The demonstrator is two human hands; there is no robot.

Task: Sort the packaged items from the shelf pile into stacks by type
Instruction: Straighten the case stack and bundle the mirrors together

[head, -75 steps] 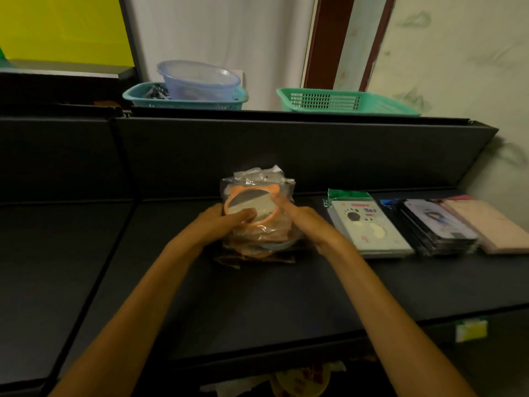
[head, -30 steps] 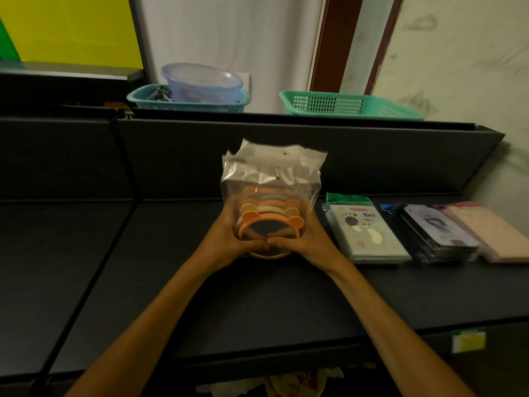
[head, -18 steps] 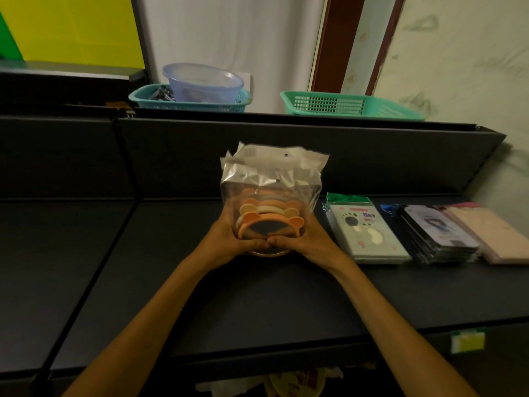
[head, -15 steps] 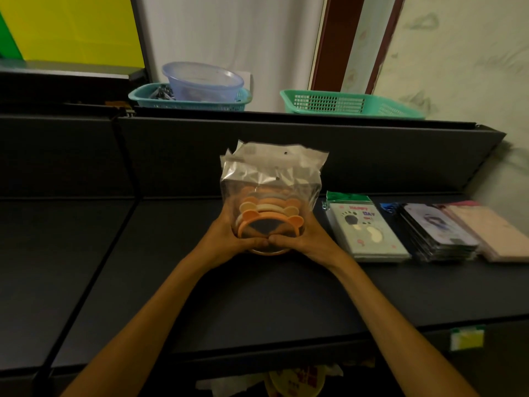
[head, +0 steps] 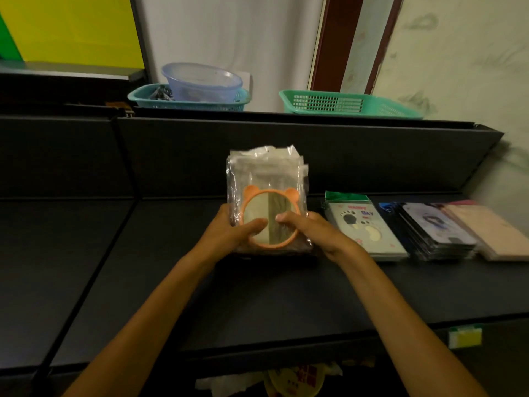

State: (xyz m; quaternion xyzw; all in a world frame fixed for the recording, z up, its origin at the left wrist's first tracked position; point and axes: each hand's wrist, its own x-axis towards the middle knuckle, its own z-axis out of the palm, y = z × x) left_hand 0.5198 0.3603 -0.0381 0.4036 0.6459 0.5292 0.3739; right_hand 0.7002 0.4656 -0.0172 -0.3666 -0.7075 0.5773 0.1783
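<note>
We see a dim scene, brightest toward twelve o'clock, where the pale white curtain (head: pixel 229 38) and the yellow wall panel (head: pixel 71 27) catch soft light. The matte black shelf (head: pixel 272 296) swallows detail and darkens toward six o'clock. Glare streaks the clear plastic bag stack (head: pixel 267 179). Wide-angle bending curves the edges at three and nine o'clock. The pink flat packet (head: pixel 492 233) at three o'clock looks soft and smeared.

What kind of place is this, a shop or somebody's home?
Probably a small shop or its stockroom. Dark display shelving carries a price-tag holder on its front edge, identical bagged mirrors are being stacked, and packaged stationery lies in neat piles beside them.
</note>
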